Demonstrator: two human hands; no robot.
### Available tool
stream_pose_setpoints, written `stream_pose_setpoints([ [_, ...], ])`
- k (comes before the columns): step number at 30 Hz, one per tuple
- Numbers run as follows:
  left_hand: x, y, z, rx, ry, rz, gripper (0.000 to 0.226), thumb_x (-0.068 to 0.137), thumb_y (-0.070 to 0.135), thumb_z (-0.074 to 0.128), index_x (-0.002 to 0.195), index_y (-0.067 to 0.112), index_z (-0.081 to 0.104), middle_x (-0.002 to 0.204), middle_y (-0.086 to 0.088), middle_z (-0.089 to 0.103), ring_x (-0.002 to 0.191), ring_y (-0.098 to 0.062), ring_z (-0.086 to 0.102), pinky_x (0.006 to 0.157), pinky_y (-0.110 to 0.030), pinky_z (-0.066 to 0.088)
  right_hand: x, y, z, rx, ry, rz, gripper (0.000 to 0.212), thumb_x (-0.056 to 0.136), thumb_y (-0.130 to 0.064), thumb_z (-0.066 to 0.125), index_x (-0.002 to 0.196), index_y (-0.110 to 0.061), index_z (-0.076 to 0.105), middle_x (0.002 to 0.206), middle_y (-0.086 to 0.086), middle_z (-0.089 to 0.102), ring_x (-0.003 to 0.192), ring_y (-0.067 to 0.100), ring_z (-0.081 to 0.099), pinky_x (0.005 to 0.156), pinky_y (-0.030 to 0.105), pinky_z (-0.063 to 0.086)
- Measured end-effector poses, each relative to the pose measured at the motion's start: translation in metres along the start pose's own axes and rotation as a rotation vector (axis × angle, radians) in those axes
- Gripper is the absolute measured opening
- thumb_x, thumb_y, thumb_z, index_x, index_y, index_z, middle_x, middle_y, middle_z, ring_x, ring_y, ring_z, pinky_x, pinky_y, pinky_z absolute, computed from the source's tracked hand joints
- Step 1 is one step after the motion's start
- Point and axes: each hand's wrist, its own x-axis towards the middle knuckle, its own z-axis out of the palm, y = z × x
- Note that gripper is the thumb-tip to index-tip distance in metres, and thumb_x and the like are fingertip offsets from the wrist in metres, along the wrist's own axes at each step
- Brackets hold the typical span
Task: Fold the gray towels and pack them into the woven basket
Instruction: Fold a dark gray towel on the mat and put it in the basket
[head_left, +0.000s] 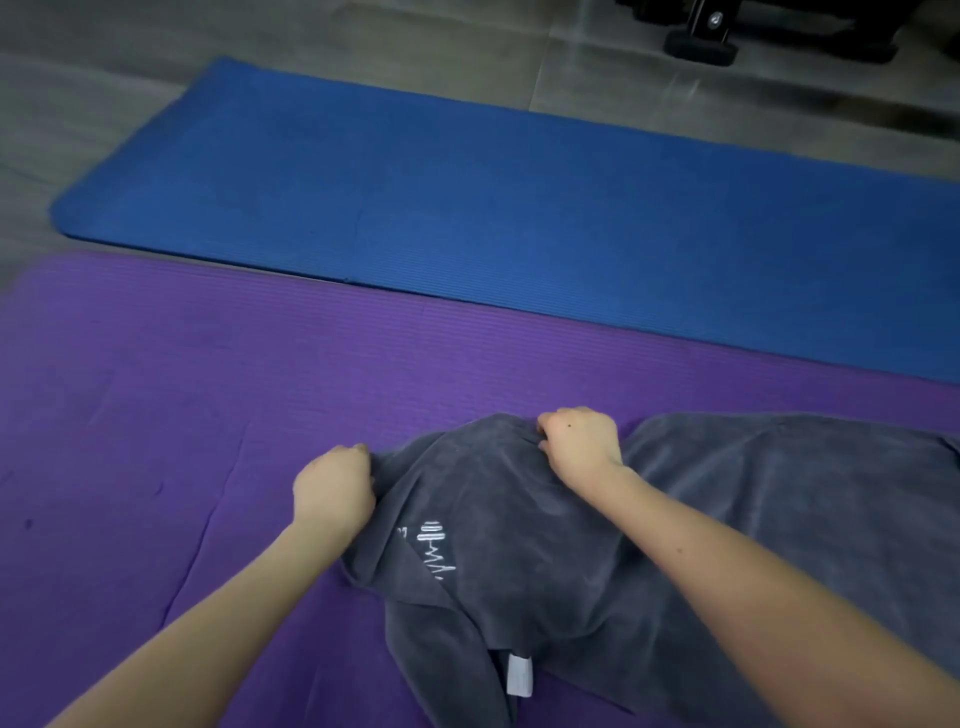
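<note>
Barbell logo (435, 544) and white tag (519, 674) on gray towel (727, 499)

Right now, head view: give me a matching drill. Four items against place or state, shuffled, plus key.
Column 1
1. blue mat
2. purple mat
3. gray towel
4. white tag

Column 2
A. bunched, gripped by the left hand and right hand
B. on the floor, beyond the other mat
C. on the gray cloth's near edge, closest to the camera
D. directly under the towel

Pairs: 1-B, 2-D, 3-A, 4-C
</note>
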Motion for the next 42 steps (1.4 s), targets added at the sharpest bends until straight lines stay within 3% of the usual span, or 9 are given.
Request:
stream_pose_setpoints([
  [8, 0.047, -0.028, -0.053, -0.149, 0.566, 0.234, 0.006, 0.082, 0.005, 0.063, 0.087, 0.001, 0.063, 0.078, -0.021, 0.056, 0.071, -0.040, 0.054, 0.057, -0.043, 0.043, 0.040, 0.002, -0.041, 0.087, 0.215, 0.211, 0.033, 0.093, -0.007, 0.043, 0.125, -0.014, 0.042, 0.100, 0.011, 0.066, 0.092, 0.032, 0.063, 0.062, 0.030, 0.032],
  [13, 0.033, -0.031, -0.034, -0.276, 0.415, 0.060, 0.040, 0.090, 0.021, 0.058, 0.126, 0.006, 0.054, 0.110, -0.024, 0.055, 0.100, -0.043, 0.050, 0.081, -0.048, 0.042, 0.019, -0.008, -0.028, 0.130, 0.155, 0.151, 0.060, 0.093, -0.019, 0.049, 0.147, -0.025, 0.024, 0.110, 0.006, 0.063, 0.094, 0.028, 0.062, 0.066, 0.031, 0.039],
  [19, -0.053, -0.035, 0.004, -0.423, 0.092, -0.201, 0.034, 0.093, 0.043, 0.048, 0.087, 0.011, 0.056, 0.094, -0.015, 0.066, 0.092, -0.034, 0.062, 0.071, -0.035, 0.044, -0.073, -0.020, 0.016, 0.242, 0.532, -0.225, 0.025, 0.080, -0.029, 0.053, 0.095, -0.017, 0.069, 0.077, 0.002, 0.067, 0.063, 0.026, 0.064, 0.053, 0.034, 0.052],
  [23, -0.109, -0.022, 0.019, -0.563, -0.209, -0.202, 0.052, 0.086, 0.058, 0.049, 0.074, 0.009, 0.062, 0.075, -0.006, 0.071, 0.075, -0.027, 0.068, 0.070, -0.033, 0.055, -0.147, -0.017, 0.040, 0.203, 0.337, -0.553, 0.029, 0.084, -0.048, 0.047, 0.087, -0.026, 0.067, 0.075, -0.009, 0.060, 0.066, 0.015, 0.057, 0.055, 0.027, 0.048],
  [28, -0.141, 0.023, 0.033, -0.953, -0.393, -0.323, 0.051, 0.077, 0.055, 0.066, 0.098, 0.010, 0.057, 0.081, -0.010, 0.069, 0.061, -0.023, 0.067, 0.058, -0.036, 0.059, -0.192, -0.004, 0.068, 0.000, 0.197, -0.660, 0.054, 0.065, -0.068, 0.056, 0.102, -0.030, 0.068, 0.101, -0.009, 0.063, 0.085, 0.014, 0.061, 0.068, 0.027, 0.053],
  [35, -0.151, 0.036, 0.045, -0.942, -0.163, -0.333, 0.022, 0.072, 0.033, 0.068, 0.069, 0.019, 0.052, 0.066, -0.002, 0.063, 0.068, -0.026, 0.064, 0.068, -0.045, 0.057, -0.190, -0.011, 0.067, 0.090, 0.304, -0.339, 0.048, 0.078, -0.048, 0.051, 0.111, -0.015, 0.066, 0.096, 0.002, 0.064, 0.078, 0.021, 0.061, 0.062, 0.032, 0.053],
  [38, -0.148, 0.027, 0.039, -1.088, -0.096, -0.414, 0.018, 0.076, 0.018, 0.060, 0.062, 0.015, 0.050, 0.060, -0.006, 0.057, 0.061, -0.023, 0.055, 0.067, -0.047, 0.057, -0.182, -0.010, 0.064, 0.022, 0.307, -0.241, 0.032, 0.064, -0.032, 0.079, 0.087, -0.012, 0.072, 0.077, 0.003, 0.063, 0.064, 0.023, 0.060, 0.055, 0.034, 0.049],
  [40, -0.142, 0.010, 0.026, -1.285, -0.054, -0.520, 0.021, 0.089, 0.009, 0.051, 0.070, 0.015, 0.043, 0.067, -0.013, 0.052, 0.055, -0.022, 0.053, 0.055, -0.040, 0.056, -0.180, -0.008, 0.064, 0.016, 0.327, -0.236, 0.005, 0.064, -0.008, 0.066, 0.063, -0.014, 0.067, 0.060, 0.001, 0.056, 0.052, 0.020, 0.055, 0.049, 0.027, 0.043],
  [42, -0.136, -0.014, 0.007, -1.487, -0.019, -0.599, 0.023, 0.097, 0.005, 0.038, 0.076, 0.015, 0.036, 0.069, -0.017, 0.050, 0.038, -0.019, 0.056, 0.037, -0.027, 0.052, -0.178, -0.004, 0.064, 0.100, 0.337, -0.213, 0.017, 0.060, 0.000, 0.060, 0.055, -0.015, 0.061, 0.054, -0.001, 0.052, 0.046, 0.019, 0.053, 0.046, 0.023, 0.041],
])
